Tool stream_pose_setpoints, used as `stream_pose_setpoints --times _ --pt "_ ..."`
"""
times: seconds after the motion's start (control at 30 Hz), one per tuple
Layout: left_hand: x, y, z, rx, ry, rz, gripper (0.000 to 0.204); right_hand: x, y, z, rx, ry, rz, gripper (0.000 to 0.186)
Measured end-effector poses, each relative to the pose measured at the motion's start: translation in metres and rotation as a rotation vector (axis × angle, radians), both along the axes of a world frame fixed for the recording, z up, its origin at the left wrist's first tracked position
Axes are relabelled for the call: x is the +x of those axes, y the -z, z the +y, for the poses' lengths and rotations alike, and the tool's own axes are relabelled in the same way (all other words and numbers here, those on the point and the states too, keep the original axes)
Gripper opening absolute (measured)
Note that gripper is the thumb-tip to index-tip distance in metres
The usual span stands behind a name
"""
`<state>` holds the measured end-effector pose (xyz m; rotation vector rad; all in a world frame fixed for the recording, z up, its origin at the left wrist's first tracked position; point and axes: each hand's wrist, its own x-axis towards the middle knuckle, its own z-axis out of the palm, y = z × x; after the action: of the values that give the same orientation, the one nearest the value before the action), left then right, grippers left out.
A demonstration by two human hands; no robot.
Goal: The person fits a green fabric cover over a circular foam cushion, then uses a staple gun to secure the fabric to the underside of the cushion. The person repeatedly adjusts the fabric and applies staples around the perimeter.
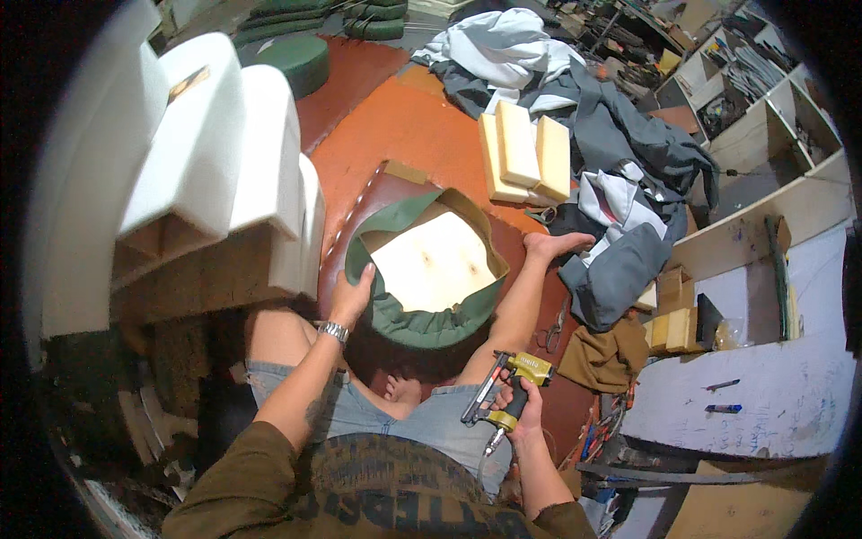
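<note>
Had the green cover (431, 331) near the middle of the frame, ringed around a pale panel (435, 260) and set on a maroon sheet (373, 194). Looked only partly done: already fitted round the panel's sides, yet loose and upright along the rim, puckered toward the near side, not folded over or fastened anywhere visible. Judged that whole free edge as the part left undone.

Touched the cover's left side with the left hand (355, 292), thumb against the cloth; could not tell, for the hidden fingers, whether pinching or merely resting. Wrapped the right hand (528, 410) firmly around the handle of a yellow-green staple gun (532, 366), below and right of centre, well apart from the cover.

Farther out, saw scissors (550, 337) to the right, foam blocks (518, 148) above right of centre, grey cloth (620, 126) at upper right, a round green cushion (294, 65) at upper left, and white curved shells (193, 144) at left.
</note>
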<state>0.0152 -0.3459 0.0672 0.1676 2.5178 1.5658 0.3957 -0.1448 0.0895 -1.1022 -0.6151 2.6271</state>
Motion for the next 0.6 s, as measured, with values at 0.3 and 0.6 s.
stream_pose_setpoints --times 0.3,0.6 --pt "-0.072 -0.05 0.119 -0.078 0.113 0.442 0.061 -0.004 0.007 0.007 -0.016 -0.057 0.062 0.046" --pt "0.103 -0.013 0.178 -0.492 0.594 0.149 0.036 0.003 0.01 0.008 -0.021 0.01 0.044 0.049"
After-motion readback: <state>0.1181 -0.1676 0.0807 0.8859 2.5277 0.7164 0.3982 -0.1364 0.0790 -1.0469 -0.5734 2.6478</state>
